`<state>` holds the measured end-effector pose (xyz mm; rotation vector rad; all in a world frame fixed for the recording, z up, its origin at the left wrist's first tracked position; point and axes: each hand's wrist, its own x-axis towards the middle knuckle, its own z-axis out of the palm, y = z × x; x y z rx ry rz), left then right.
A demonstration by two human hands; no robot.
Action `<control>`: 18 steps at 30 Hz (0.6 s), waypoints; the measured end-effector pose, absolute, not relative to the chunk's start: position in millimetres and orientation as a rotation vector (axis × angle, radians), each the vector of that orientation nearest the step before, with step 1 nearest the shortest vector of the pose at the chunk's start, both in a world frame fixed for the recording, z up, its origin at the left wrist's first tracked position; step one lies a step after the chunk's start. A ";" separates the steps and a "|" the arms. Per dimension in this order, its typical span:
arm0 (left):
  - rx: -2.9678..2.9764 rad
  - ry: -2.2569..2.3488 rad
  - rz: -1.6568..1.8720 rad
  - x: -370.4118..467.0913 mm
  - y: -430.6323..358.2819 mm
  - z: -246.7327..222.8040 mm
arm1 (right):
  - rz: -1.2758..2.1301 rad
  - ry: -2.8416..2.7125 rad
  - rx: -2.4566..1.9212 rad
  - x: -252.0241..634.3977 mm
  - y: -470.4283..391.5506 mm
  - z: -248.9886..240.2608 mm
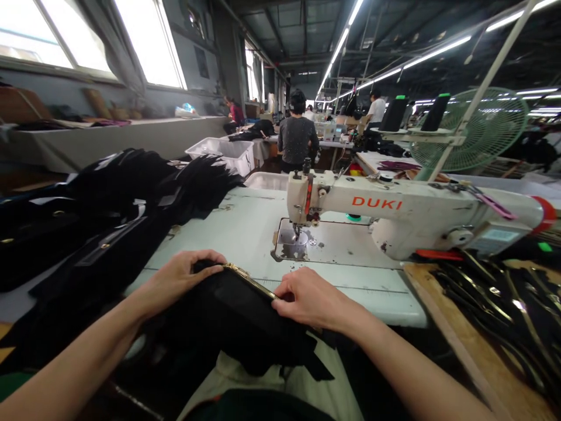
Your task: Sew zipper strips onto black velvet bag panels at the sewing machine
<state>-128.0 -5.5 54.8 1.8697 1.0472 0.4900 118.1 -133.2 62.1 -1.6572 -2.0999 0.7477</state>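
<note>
A black fabric piece (228, 310) hangs over my lap at the front edge of the sewing table. Along its upper edge runs a gold-toothed zipper (254, 283). My left hand (193, 270) pinches the cloth at the zipper's left end, thumb on the near side. At the other end, my right hand (307, 297) is closed on the zipper edge between thumb and fingers. The stretch between both hands looks fairly straight and slopes down to the right. Behind it stands a white sewing machine (333, 202), its needle area apart from the cloth.
Black fabric pieces (109, 199) are heaped on the left. Black zipper strips (504, 298) lie on a wooden board (433, 292) at right. Beyond the pale table (228, 234) are a white bin (223, 153), a seated person (298, 137), thread cones (393, 114) and a green fan (477, 128).
</note>
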 end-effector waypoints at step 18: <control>1.579 1.220 0.646 -139.5 0.4 63.8 | 0.499 -2.042 -1.723 116.4 -134.5 50.0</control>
